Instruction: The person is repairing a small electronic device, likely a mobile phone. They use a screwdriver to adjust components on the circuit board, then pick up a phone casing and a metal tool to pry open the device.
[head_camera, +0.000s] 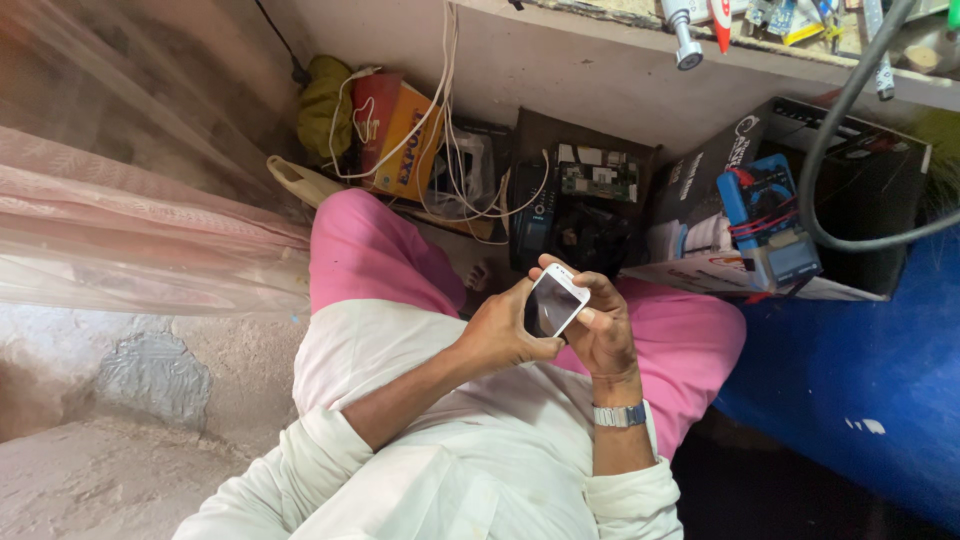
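A blue surface (860, 390) fills the right side of the view, and a rough grey floor (110, 440) with a sheet of clear plastic (130, 250) takes up the left. Between them sits the person, seen from above, in a loose white shirt (440, 440) with rolled sleeves and pink trousers (370, 250), knees spread apart. Ahead of the knees, under a pale shelf edge (600, 60), stands an open black cardboard box (850, 190) with a blue multimeter (765, 215) and its red leads lying in it; a thick grey hose (830, 150) curves down across the box. To the left of the box lies a dark opened device with a green circuit board (598, 180), and further left an orange and red carton (405, 135) leans against the wall with white cables (440, 150) draped over it. The left hand (505, 325) is curled around the lower left edge of a white smartphone (553, 300), fingers wrapped under it and thumb near its rim. The right hand (600, 325) grips the same phone from the right side, fingers closed along its upper edge and thumb lying against its side. The phone sits tilted between the two hands, above the lap and between the knees, its dark screen facing up. A metal wristwatch (620, 414) circles the right wrist.
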